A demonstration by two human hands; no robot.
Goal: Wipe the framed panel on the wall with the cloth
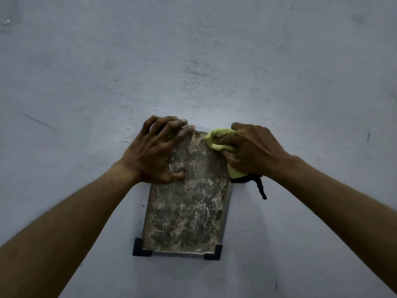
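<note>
Already at the wall, I had my left hand (158,150) spread, fingers curled, bracing the upper left of the framed panel (189,203), while my right hand (250,150) was closed round the bunched yellow-green cloth (214,139) at its upper right corner. Wiping looked barely begun; the grimy face below called for downward strokes. The panel hung upright on the pale wall (193,61), long axis vertical.

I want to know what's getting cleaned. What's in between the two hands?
In the head view, a bare strip of the framed panel, dusty and streaked, lies between the left hand and the right hand, which holds the cloth.
</note>
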